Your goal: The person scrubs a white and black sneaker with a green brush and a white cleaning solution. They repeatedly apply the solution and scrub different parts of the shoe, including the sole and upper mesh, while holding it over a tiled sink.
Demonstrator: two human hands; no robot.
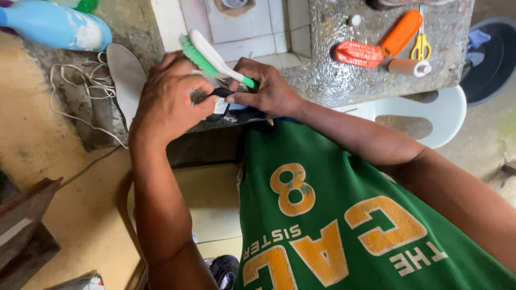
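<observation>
Our left hand [171, 96] is covering most of the dark item [221, 92] we are gripping, so we are not able to tell what it is. Our right hand [267, 88] is hiding the handle end of the green-bristled brush [210, 57]. The blue bottle [54, 24] is running off the upper left of the frame. At the top edge, a brown ring-shaped thing [234, 5] is getting cut off. The dark basin [493, 59] is leaving the frame at upper right.
</observation>
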